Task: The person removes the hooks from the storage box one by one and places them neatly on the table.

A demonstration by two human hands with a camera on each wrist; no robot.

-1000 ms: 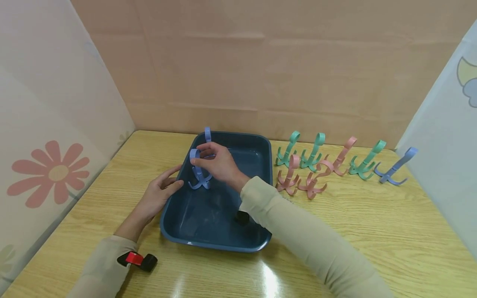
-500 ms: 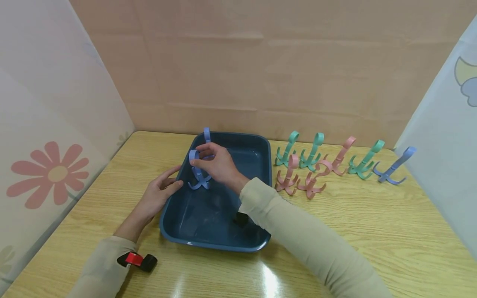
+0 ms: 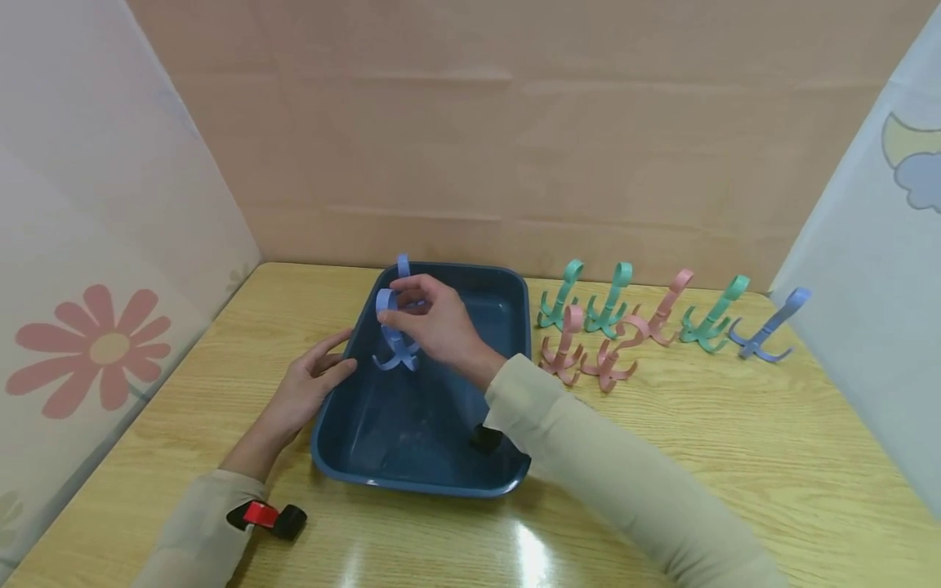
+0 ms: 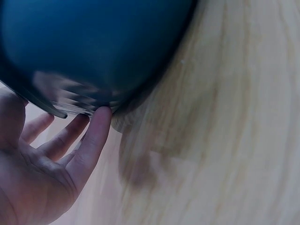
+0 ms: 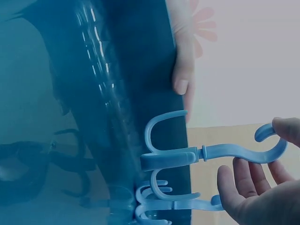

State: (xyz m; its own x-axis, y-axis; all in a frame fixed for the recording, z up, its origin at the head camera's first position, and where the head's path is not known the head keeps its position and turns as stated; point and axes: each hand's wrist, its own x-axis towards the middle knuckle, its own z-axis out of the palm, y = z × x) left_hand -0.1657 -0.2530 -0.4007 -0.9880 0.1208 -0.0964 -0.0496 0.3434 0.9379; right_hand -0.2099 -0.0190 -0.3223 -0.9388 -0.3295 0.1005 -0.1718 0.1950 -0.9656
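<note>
In the head view my right hand [image 3: 441, 322] pinches the curled top of a blue four-pronged hanger hook [image 3: 397, 347] inside a dark blue tray [image 3: 422, 490]. The right wrist view shows thumb and fingers at this hook's bend, its prongs towards the tray's floor; contact with the floor cannot be told. Beside it, a second blue hook [image 5: 187, 205] stands by the tray's left wall, partly hidden by my hand in the head view. My left hand [image 3: 309, 388] holds the tray's left rim, thumb at the edge and fingers against the outer wall.
Right of the tray stand several green hooks [image 3: 608, 310], pink hooks [image 3: 562, 347] and one blue hook [image 3: 768, 327] on the wooden table [image 3: 698, 457]. A brown paper wall [image 3: 470, 147] closes the back, with patterned panels at both sides.
The view has shifted slightly. My right hand keeps its pinch on the blue hook, which has lifted or tilted a little at most. The left hand stays at the tray's rim.
</note>
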